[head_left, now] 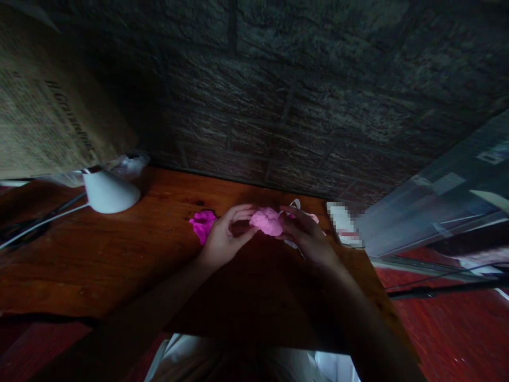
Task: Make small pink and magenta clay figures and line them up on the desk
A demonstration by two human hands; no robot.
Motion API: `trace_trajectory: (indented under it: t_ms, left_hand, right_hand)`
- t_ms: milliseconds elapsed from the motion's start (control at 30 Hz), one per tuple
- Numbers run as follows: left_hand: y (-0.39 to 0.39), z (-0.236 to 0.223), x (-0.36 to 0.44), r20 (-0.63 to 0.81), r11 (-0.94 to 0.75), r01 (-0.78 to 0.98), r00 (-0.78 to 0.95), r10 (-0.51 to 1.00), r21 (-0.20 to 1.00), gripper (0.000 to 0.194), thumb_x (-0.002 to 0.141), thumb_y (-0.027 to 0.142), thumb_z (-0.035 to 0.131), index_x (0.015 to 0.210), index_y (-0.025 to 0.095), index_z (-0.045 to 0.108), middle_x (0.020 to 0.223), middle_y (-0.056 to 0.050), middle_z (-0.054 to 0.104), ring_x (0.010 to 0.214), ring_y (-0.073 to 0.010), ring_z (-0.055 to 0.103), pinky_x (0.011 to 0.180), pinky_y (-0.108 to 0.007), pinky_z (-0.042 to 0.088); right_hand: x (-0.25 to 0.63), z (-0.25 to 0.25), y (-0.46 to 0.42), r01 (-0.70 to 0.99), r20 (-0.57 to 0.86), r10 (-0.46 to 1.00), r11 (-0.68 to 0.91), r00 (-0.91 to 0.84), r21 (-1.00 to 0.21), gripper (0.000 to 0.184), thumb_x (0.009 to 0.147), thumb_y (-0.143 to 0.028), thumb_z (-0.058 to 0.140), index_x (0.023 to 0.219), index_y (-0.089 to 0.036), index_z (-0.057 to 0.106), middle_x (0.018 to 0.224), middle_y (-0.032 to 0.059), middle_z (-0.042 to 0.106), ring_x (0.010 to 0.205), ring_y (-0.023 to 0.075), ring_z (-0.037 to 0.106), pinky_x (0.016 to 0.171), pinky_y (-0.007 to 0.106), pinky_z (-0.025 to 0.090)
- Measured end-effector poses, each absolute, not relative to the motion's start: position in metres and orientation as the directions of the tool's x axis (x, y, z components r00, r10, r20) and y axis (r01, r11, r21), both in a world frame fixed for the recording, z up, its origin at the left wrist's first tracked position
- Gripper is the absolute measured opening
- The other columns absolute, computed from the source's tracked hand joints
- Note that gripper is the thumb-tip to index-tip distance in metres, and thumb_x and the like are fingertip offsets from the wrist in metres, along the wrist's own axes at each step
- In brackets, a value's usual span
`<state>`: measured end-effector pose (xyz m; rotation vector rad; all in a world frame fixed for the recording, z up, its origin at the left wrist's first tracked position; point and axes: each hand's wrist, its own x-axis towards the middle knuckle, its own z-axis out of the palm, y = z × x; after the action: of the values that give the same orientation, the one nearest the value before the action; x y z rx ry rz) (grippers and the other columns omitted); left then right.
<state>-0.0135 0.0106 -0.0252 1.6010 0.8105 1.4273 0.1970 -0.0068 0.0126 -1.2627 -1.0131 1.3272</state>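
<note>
Between both hands, above the wooden table, is a crumpled light pink lump (267,221). It looks soft, but whether it is cloth or clay I cannot tell. My left hand (227,233) pinches its left side with thumb and fingers. On the other side, my right hand (305,233) has its fingers closed on the lump's right edge. Just left of my left hand lies a crumpled magenta piece (203,225), partly covered by that hand. Behind my right hand, a white strap-like thing (295,203) and some pale pink material (314,217) are mostly hidden.
A brick-patterned wall (254,127) rises behind the wooden table (159,233). On the left stand a white lamp base (111,192) and a large paper shade (47,106), with cables beside them. A blurred white packet (344,225) lies near the right edge, beside a translucent panel (429,191).
</note>
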Motion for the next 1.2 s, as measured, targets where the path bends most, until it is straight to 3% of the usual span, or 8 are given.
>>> trace_trajectory:
  t_ms: [100,200,367,533,700,833,1000,1200]
  left_hand:
    - [0.007,-0.023,-0.011,0.464,-0.459,-0.072,0.133,0.876,0.886,0.05,0.078,0.018,0.086,0.123,0.018,0.063,0.115,-0.011,0.078,0.103,-0.0212,0.076,0.095,-0.037,0.064]
    - [0.003,-0.017,-0.009,0.436,-0.402,-0.193,0.188,0.88,0.895,0.054,0.075,0.017,0.088,0.123,0.019,0.062,0.118,-0.01,0.076,0.105,-0.0212,0.075,0.093,-0.036,0.064]
    - [0.006,-0.01,-0.014,0.293,-0.221,-0.334,0.185,0.938,0.916,0.054,0.071,0.015,0.09,0.117,0.02,0.063,0.123,-0.007,0.071,0.099,-0.016,0.073,0.092,-0.033,0.063]
    - [0.007,-0.007,-0.016,0.158,-0.053,-0.363,0.267,0.951,0.93,0.06,0.068,0.013,0.092,0.12,0.022,0.066,0.122,-0.008,0.074,0.107,-0.0181,0.072,0.097,-0.034,0.06]
    - [0.005,-0.006,-0.01,-0.057,0.249,-0.449,0.399,0.915,0.858,0.039,0.079,0.036,0.087,0.111,0.019,0.073,0.115,-0.011,0.078,0.098,-0.0239,0.077,0.074,-0.033,0.065]
    - [0.007,-0.007,-0.008,-0.173,0.366,-0.517,0.383,0.908,0.774,0.025,0.075,0.03,0.091,0.092,0.018,0.077,0.102,-0.007,0.081,0.085,-0.0181,0.078,0.077,-0.03,0.064]
    - [0.008,-0.008,-0.008,-0.162,0.374,-0.568,0.389,0.907,0.733,0.024,0.069,0.023,0.094,0.089,0.02,0.08,0.096,-0.002,0.081,0.083,-0.0141,0.075,0.081,-0.026,0.061]
    - [0.005,-0.009,-0.007,-0.144,0.404,-0.566,0.447,0.883,0.719,0.025,0.069,0.03,0.095,0.088,0.022,0.08,0.096,-0.002,0.081,0.084,-0.0165,0.076,0.08,-0.029,0.062]
  right_hand:
    - [0.195,0.011,-0.007,-0.125,-0.153,0.986,-0.144,0.065,-0.982,0.051,0.066,-0.036,0.093,0.113,-0.026,0.076,0.098,0.0017,0.078,0.081,0.0166,0.074,0.071,0.029,0.063]
    - [0.194,0.011,-0.004,-0.242,-0.167,0.984,-0.148,0.06,-0.959,0.04,0.067,-0.033,0.09,0.104,-0.024,0.077,0.098,0.0039,0.081,0.083,0.0187,0.075,0.07,0.029,0.061]
    - [0.196,0.014,-0.001,-0.412,-0.2,0.98,-0.174,0.021,-0.894,0.028,0.067,-0.03,0.088,0.092,-0.023,0.078,0.09,0.0028,0.082,0.076,0.0181,0.074,0.062,0.026,0.059]
    - [0.198,0.018,-0.003,-0.4,-0.176,0.984,-0.154,0.018,-0.904,0.028,0.071,-0.03,0.088,0.097,-0.025,0.079,0.091,0.0018,0.081,0.075,0.0171,0.074,0.063,0.027,0.061]
    - [0.193,0.017,-0.005,-0.336,-0.14,0.99,-0.122,0.028,-0.934,0.033,0.07,-0.036,0.091,0.098,-0.025,0.078,0.088,0.0009,0.079,0.077,0.0161,0.073,0.063,0.026,0.059]
    - [0.185,0.016,-0.008,-0.318,-0.135,0.989,-0.109,0.062,-0.942,0.039,0.069,-0.039,0.092,0.103,-0.026,0.077,0.09,0.0002,0.078,0.081,0.0153,0.073,0.072,0.027,0.06]
    - [0.179,0.014,-0.01,-0.352,-0.117,0.993,-0.099,0.03,-0.931,0.039,0.069,-0.038,0.092,0.103,-0.027,0.076,0.103,0.0019,0.079,0.095,0.0188,0.074,0.086,0.033,0.061]
    - [0.177,0.013,-0.01,-0.344,-0.107,0.993,-0.084,0.048,-0.935,0.039,0.068,-0.038,0.093,0.101,-0.027,0.076,0.09,0.0002,0.078,0.088,0.0169,0.073,0.082,0.03,0.061]
